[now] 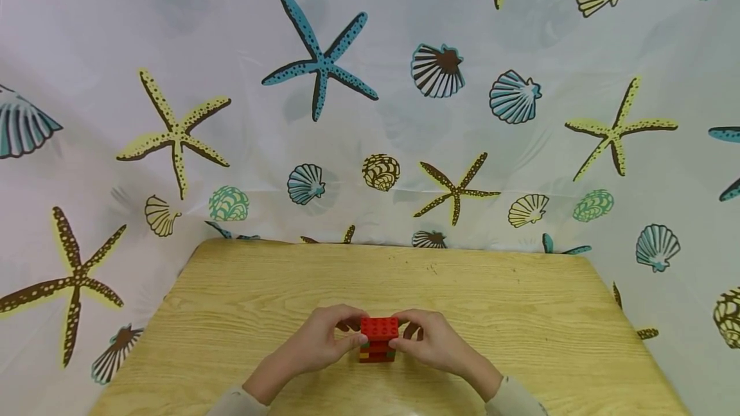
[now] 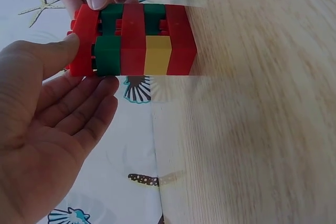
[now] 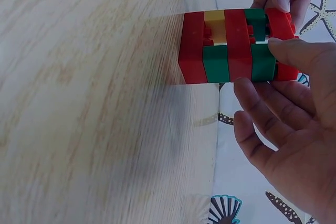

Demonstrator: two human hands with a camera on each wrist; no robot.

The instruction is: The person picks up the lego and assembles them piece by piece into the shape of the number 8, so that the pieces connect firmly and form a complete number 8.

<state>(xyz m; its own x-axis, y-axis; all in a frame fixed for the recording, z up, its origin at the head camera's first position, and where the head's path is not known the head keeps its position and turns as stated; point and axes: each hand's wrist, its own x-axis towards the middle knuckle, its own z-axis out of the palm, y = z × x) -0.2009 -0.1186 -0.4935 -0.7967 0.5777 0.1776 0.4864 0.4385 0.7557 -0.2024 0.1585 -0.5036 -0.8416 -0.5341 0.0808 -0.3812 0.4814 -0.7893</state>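
Observation:
A small tower of toy building bricks stands upright on the table. Its top red brick (image 1: 379, 327) is pinched at the left end by my left hand (image 1: 317, 341), thumb at the front and fingers behind. My right hand (image 1: 435, 340) pinches the right end likewise. In the left wrist view a narrow gap with studs shows between the top red brick (image 2: 84, 51) and the green brick (image 2: 108, 56) under it. Lower come a middle red brick (image 2: 133, 43), a yellow brick (image 2: 158, 55) beside a green one, and a bottom red brick (image 2: 181, 43). The right wrist view shows another lower green brick (image 3: 216, 64).
The wooden table (image 1: 277, 287) reaches to a white curtain (image 1: 381, 127) printed with starfish and shells, which surrounds it at the back and both sides. A few dark specks mark the tabletop toward the back.

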